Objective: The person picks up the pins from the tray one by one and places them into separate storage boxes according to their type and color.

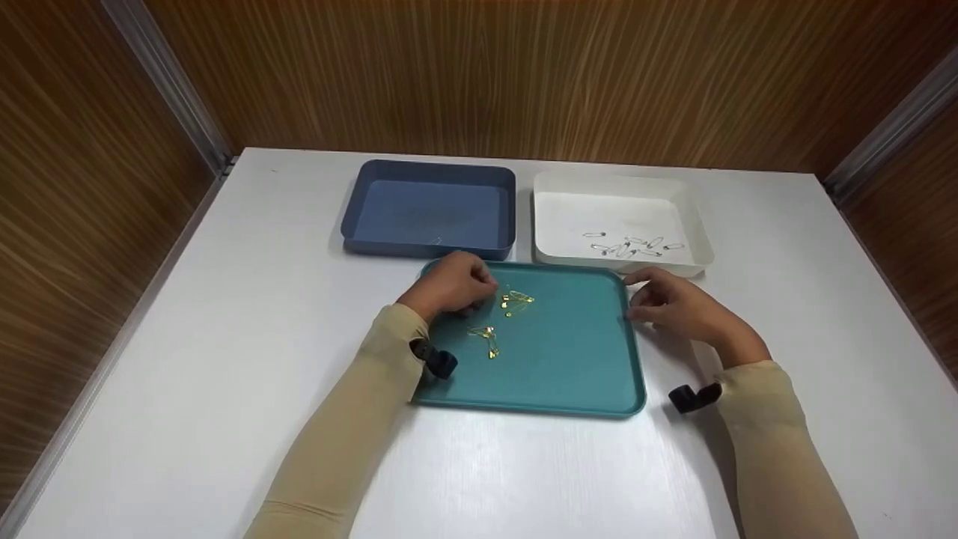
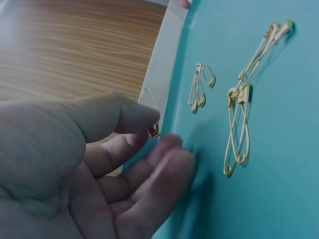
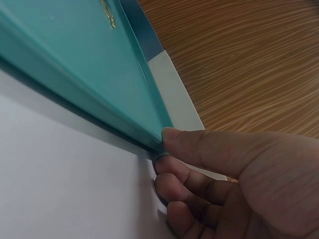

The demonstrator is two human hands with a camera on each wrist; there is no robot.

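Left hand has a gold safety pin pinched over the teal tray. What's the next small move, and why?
Probably lift the left hand and carry its gold safety pin to the blue bin: the silver pins already lie in the white bin, and the right hand steadies the teal tray.

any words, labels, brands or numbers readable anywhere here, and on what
None: no readable text in any view.
The teal tray, the blue tray, the white tray and the table show no print.
The gold safety pins and the silver pins are too small to show any stamp.
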